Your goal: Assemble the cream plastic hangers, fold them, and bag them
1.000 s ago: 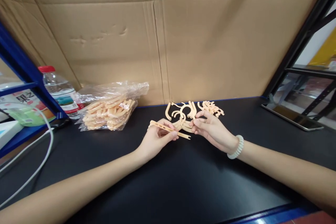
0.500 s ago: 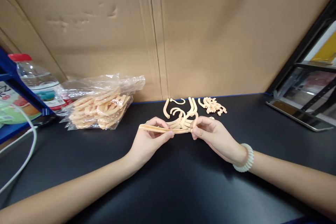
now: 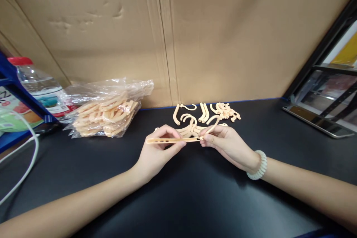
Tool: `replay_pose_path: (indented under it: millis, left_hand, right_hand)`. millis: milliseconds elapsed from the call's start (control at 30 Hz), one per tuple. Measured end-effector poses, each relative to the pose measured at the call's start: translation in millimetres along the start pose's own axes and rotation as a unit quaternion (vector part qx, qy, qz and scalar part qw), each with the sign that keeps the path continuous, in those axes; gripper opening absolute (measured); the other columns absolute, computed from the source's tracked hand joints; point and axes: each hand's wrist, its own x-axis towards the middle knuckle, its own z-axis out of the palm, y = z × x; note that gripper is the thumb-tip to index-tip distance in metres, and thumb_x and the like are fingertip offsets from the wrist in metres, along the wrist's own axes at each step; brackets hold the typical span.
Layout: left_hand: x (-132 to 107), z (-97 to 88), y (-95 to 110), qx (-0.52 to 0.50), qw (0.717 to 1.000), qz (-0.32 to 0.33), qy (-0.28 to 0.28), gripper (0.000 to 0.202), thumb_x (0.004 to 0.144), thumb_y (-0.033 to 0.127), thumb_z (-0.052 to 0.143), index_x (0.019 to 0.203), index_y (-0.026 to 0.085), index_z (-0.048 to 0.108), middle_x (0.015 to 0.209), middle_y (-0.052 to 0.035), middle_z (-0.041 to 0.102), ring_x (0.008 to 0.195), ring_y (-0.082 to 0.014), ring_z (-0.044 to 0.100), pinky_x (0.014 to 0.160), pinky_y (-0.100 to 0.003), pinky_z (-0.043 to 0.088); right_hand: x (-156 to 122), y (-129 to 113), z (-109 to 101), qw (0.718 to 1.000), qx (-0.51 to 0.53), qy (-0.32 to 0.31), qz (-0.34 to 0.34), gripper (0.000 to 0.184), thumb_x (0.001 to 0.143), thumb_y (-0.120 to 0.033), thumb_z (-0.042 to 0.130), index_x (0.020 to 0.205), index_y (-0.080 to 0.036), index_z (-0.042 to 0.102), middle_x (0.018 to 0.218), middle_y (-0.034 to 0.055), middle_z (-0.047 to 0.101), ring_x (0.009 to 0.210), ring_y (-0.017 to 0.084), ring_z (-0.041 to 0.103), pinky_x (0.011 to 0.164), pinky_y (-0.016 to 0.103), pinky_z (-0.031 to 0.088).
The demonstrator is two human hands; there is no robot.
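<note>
My left hand (image 3: 158,152) pinches a flat peach plastic bar (image 3: 170,140) with small slots, held level above the black table (image 3: 178,193). My right hand (image 3: 225,143), with a white bead bracelet at the wrist, pinches a curved peach hook piece (image 3: 211,125) whose lower end meets the bar's right end. Just behind both hands lies a small heap of finished peach hangers (image 3: 191,128). Loose hook pieces (image 3: 225,111) lie further back near the cardboard.
A clear plastic bag of peach hanger bars (image 3: 107,115) lies at the back left. A water bottle with a red cap (image 3: 41,85) stands beside a blue shelf frame (image 3: 22,96). A white cable (image 3: 22,171) runs at left. A cardboard wall (image 3: 178,37) stands behind; a black rack (image 3: 320,63) is at right.
The bar in my left hand has turned from slanting to level, and my right hand has brought a curved hook piece to its right end. The camera view shifted slightly.
</note>
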Motion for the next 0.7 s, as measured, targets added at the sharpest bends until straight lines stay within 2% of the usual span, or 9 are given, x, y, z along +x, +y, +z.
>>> replay_pose_path:
  millis: [167, 367, 500, 700]
  left_hand:
    - [-1.8, -0.9, -2.5, 0.028, 0.999, 0.031, 0.002, 0.014, 0.072, 0.027, 0.074, 0.070, 0.022, 0.061, 0.070, 0.0005, 0.063, 0.065, -0.0163, 0.058, 0.061, -0.027, 0.046]
    - [-4.0, -0.9, -2.1, 0.007, 0.998, 0.048, -0.030, 0.012, 0.075, 0.026, 0.073, 0.072, 0.022, 0.062, 0.070, -0.0004, 0.064, 0.066, -0.0175, 0.060, 0.060, -0.028, 0.046]
    - [-5.8, -0.6, -0.1, -0.006, 0.996, 0.074, -0.046, 0.010, 0.076, 0.022, 0.073, 0.073, 0.022, 0.063, 0.074, -0.0016, 0.066, 0.068, -0.0179, 0.062, 0.062, -0.029, 0.048]
    - [-5.8, -0.9, -1.0, 0.008, 0.997, 0.065, -0.033, 0.012, 0.076, 0.023, 0.073, 0.073, 0.021, 0.062, 0.072, -0.0013, 0.065, 0.068, -0.0180, 0.062, 0.063, -0.029, 0.048]
  right_hand:
    - [-0.9, -0.9, 0.4, 0.999, -0.030, -0.044, -0.003, 0.020, 0.076, -0.036, 0.077, 0.084, -0.019, 0.072, 0.092, 0.0051, 0.068, 0.085, 0.017, 0.066, 0.078, 0.033, 0.056]
    - [0.2, -2.2, -1.5, 0.994, -0.052, -0.095, 0.009, 0.020, 0.081, -0.035, 0.073, 0.090, -0.018, 0.070, 0.090, 0.0063, 0.072, 0.084, 0.018, 0.070, 0.078, 0.032, 0.057]
    - [0.8, -3.6, -2.4, 0.993, -0.060, -0.102, 0.022, 0.023, 0.082, -0.035, 0.072, 0.093, -0.015, 0.070, 0.090, 0.0080, 0.072, 0.084, 0.018, 0.071, 0.080, 0.033, 0.057]
    - [-0.3, -4.2, -2.3, 0.993, -0.047, -0.105, 0.030, 0.022, 0.081, -0.036, 0.073, 0.090, -0.016, 0.069, 0.090, 0.0074, 0.073, 0.083, 0.018, 0.071, 0.079, 0.033, 0.057]
